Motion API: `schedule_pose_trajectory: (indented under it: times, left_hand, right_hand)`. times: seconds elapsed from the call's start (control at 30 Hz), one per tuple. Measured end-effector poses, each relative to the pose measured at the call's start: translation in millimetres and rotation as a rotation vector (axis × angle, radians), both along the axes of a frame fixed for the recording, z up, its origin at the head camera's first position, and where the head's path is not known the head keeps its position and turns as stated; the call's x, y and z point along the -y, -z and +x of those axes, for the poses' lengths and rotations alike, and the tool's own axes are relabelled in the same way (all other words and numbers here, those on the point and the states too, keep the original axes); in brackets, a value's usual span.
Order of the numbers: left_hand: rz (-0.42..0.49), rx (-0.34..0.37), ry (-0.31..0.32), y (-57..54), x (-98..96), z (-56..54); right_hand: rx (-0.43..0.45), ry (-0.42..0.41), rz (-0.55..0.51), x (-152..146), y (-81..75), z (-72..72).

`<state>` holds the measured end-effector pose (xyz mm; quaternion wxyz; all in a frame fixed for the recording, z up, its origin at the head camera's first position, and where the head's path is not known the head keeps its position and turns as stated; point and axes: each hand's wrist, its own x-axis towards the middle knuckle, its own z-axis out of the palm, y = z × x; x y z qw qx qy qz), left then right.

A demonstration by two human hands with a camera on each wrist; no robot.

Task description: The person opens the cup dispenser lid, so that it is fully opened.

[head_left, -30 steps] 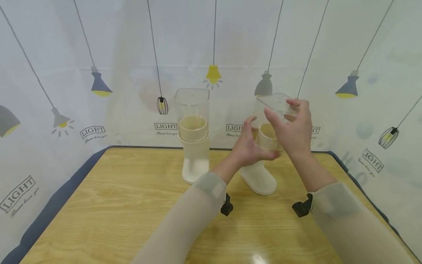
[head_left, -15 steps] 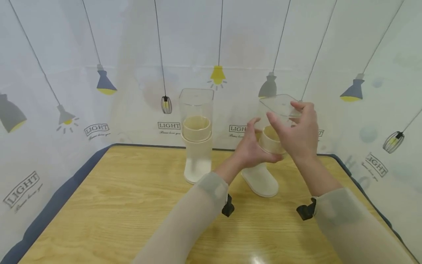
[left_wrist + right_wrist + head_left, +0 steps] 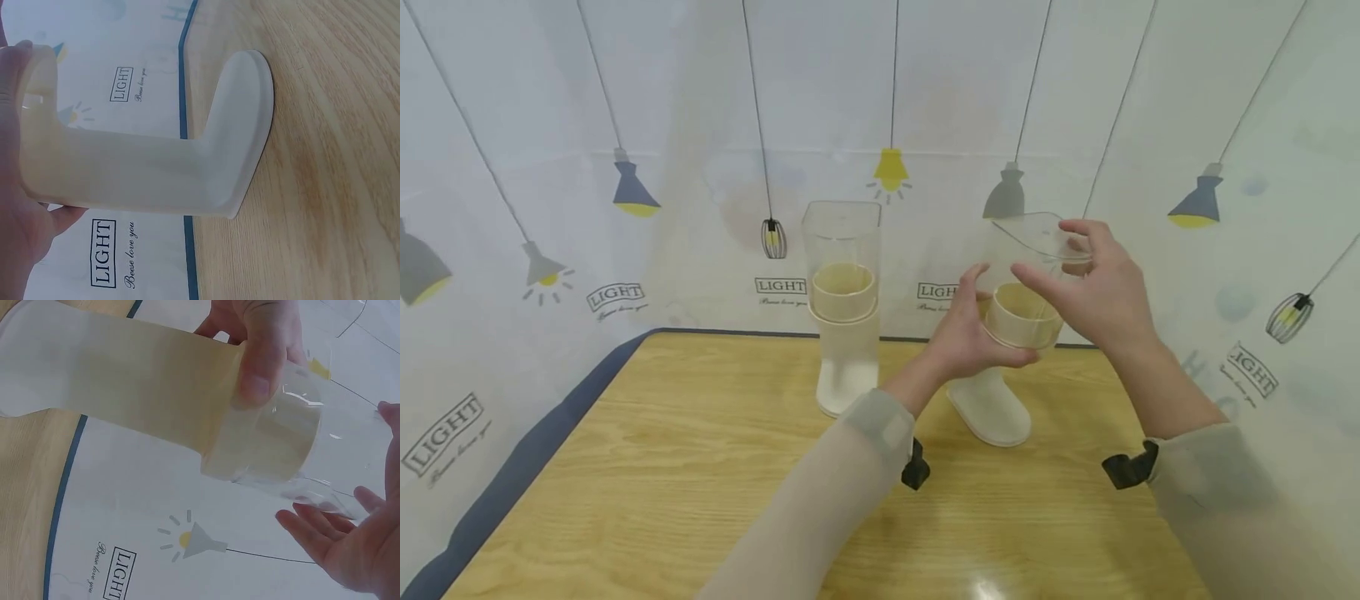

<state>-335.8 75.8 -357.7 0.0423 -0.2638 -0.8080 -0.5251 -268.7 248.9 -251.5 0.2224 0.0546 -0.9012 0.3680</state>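
Just over the table, a cream stand (image 3: 992,408) with a rounded foot carries a clear squarish container (image 3: 1030,242) on its round collar. My left hand (image 3: 966,333) grips the collar from the left, its thumb across the near side. In the left wrist view, the cream stand (image 3: 137,169) tilts with its foot close to the wood. Around the upper part of the clear container, my right hand (image 3: 1101,292) has its thumb in front and its fingers at the right rim. The right wrist view shows those spread fingers (image 3: 312,537) beside the clear plastic.
A second stand (image 3: 848,358) of the same kind, topped by a clear container (image 3: 842,233), stands upright on the wooden table (image 3: 700,467) to the left. A cloth backdrop (image 3: 700,108) with printed lamps rises behind the table's dark edge.
My right hand has shifted right and turned at the wrist, and its thumb has moved right. The clear container's top looks turned a little. My left hand keeps its grip on the collar.
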Motion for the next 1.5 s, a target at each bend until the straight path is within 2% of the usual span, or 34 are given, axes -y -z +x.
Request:
schedule_pose_trajectory:
  times: [0.1,0.33,0.57,0.77,0.93,1.2,1.5]
  left_hand:
    - [0.003,0.005,0.001,-0.2,0.9,-0.2]
    - [0.020,0.014,0.025,-1.8,2.5,-0.3]
    - [-0.016,-0.004,0.048,-2.3,3.7,-1.8]
    - [-0.026,-0.013,0.068,-1.3,4.4,-5.1]
    - [-0.021,-0.008,0.078,-0.3,6.1,-5.8]
    - [-0.010,-0.015,0.022,3.2,6.3,1.7]
    - [0.047,0.063,-0.097,11.7,-1.7,17.3]
  right_hand:
    - [-0.004,0.001,-0.005,1.0,-0.1,1.5]
    - [-0.115,0.004,0.076,6.3,0.5,2.2]
    - [-0.098,0.020,0.026,5.9,-1.7,7.3]
    - [-0.201,0.047,-0.006,6.9,-6.7,15.2]
    - [-0.251,0.053,-0.058,1.5,-13.2,20.5]
    - [-0.279,0.103,-0.114,-13.1,-25.8,27.5]
    - [-0.285,0.145,-0.161,-34.3,-32.7,38.4]
